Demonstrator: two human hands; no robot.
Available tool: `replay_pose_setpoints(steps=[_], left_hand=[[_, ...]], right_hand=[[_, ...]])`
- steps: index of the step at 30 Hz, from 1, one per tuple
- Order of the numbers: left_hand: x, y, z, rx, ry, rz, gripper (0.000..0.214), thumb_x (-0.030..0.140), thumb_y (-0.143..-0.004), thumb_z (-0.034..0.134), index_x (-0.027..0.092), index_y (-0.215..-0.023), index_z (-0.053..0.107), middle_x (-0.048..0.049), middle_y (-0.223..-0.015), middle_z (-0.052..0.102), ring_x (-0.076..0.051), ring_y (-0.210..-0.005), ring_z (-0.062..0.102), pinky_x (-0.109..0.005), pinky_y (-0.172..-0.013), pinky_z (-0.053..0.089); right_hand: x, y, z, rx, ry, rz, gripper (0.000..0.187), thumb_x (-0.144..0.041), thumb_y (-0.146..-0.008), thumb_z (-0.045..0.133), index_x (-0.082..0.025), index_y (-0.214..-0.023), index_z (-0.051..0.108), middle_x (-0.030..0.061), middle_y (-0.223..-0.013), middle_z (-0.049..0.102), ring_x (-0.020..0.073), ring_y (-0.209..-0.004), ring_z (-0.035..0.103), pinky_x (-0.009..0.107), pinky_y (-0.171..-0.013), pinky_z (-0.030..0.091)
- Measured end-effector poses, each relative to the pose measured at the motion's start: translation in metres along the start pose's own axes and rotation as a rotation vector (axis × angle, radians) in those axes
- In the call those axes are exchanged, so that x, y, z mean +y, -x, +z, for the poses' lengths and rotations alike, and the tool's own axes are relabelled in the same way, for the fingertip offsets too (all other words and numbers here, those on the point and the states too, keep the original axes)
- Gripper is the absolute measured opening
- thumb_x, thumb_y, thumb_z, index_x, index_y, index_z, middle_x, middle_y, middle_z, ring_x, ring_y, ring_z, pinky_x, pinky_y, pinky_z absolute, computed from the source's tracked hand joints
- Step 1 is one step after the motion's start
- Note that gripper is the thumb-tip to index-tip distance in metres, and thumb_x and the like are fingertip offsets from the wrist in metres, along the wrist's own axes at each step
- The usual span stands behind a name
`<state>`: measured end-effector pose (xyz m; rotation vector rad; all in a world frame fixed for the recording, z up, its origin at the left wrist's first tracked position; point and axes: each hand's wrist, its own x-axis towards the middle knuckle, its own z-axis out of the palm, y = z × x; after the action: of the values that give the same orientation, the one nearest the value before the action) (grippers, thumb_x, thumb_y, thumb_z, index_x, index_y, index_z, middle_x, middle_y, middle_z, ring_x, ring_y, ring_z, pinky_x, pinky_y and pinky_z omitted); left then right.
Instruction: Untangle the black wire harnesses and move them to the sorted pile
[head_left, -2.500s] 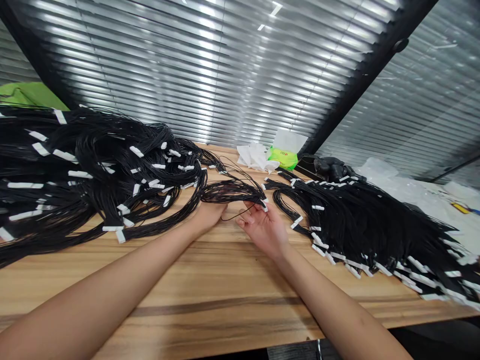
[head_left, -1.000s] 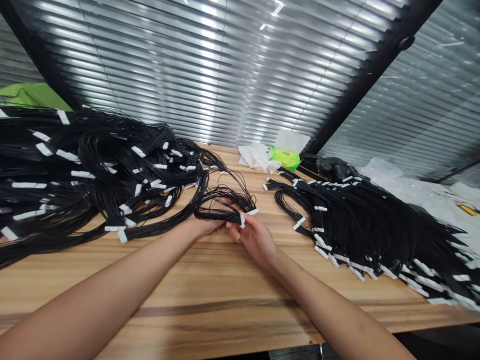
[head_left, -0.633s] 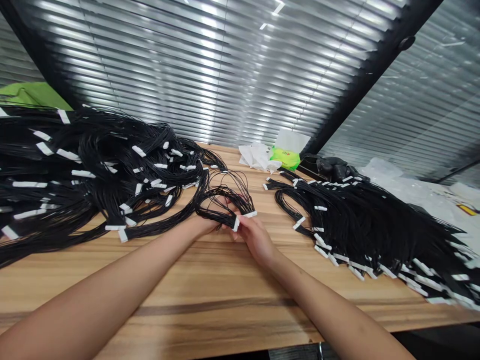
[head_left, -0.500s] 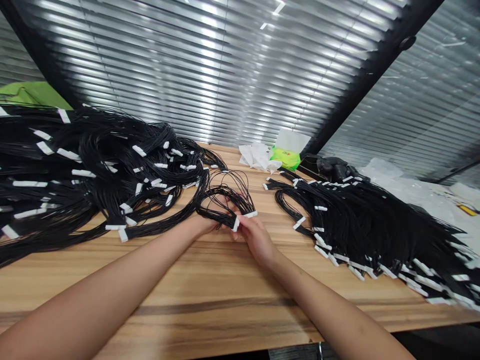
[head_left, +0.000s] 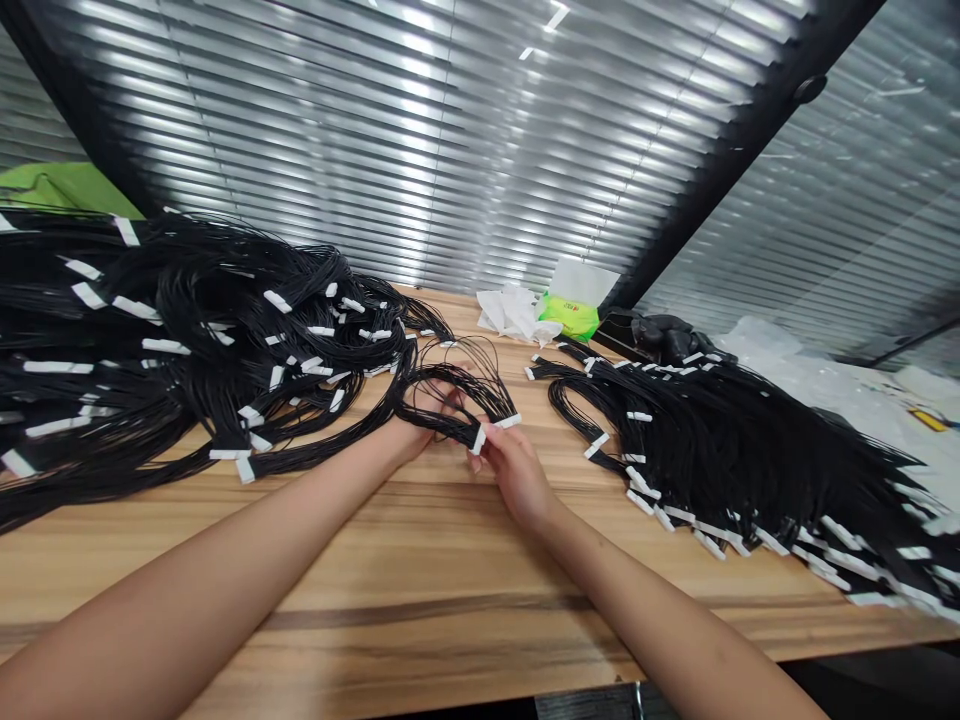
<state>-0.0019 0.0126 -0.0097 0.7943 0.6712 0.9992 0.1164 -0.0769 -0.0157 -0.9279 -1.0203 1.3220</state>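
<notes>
A looped black wire harness (head_left: 442, 424) with white connectors hangs between my hands over the middle of the wooden table. My right hand (head_left: 517, 470) is closed, its thumb and fingers pinching the harness beside a white connector (head_left: 478, 440). A second white connector (head_left: 509, 421) sits just above that thumb. My left hand (head_left: 429, 420) is under and behind the loop, largely covered by the wires. Its fingers appear curled round the bundle, though the wires hide part of them.
A large heap of black harnesses (head_left: 202, 330) covers the table's left side. Another pile (head_left: 735, 450) lies to the right, many connectors facing the front edge. At the back stand a green tissue pack (head_left: 570, 316) and crumpled white tissues (head_left: 514, 312). Window blinds (head_left: 390, 140) rise behind.
My right hand and the harness's connector ends have shifted slightly right and up. The left hand stays behind the loop, and both piles look the same.
</notes>
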Motion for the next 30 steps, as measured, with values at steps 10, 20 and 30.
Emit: replay_pose_setpoints(steps=[10,20,30], left_hand=[[0.000,-0.007,-0.006,0.198,-0.187,0.396,0.019,0.035,-0.089,0.051,0.020,-0.098,0.059,-0.0043,-0.105,0.064,-0.016,-0.094,0.060,-0.027,-0.078,0.045],[0.009,0.022,0.003,0.076,-1.104,1.103,0.013,0.030,-0.089,0.056,0.023,-0.091,0.068,-0.0029,-0.097,0.062,-0.017,-0.097,0.056,-0.035,-0.092,0.038],[0.009,0.014,-0.007,-0.124,-1.181,1.172,0.013,0.028,-0.086,0.061,0.026,-0.088,0.074,-0.0026,-0.084,0.060,-0.015,-0.083,0.055,-0.030,-0.076,0.041]], right_hand=[[-0.007,-0.009,-0.010,0.213,0.133,-0.189,0.035,-0.043,-0.082,0.056,-0.020,-0.055,0.051,-0.0025,-0.054,0.047,0.0131,-0.056,0.041,0.029,-0.061,0.035],[-0.017,-0.007,-0.007,0.304,0.294,-0.239,0.037,-0.048,-0.080,0.054,-0.021,-0.055,0.049,-0.0035,-0.051,0.044,0.0136,-0.056,0.042,0.029,-0.062,0.036],[-0.014,-0.009,-0.015,0.284,0.377,-0.220,0.035,-0.041,-0.084,0.051,-0.021,-0.055,0.048,-0.0022,-0.055,0.048,0.0145,-0.059,0.044,0.029,-0.061,0.036]])
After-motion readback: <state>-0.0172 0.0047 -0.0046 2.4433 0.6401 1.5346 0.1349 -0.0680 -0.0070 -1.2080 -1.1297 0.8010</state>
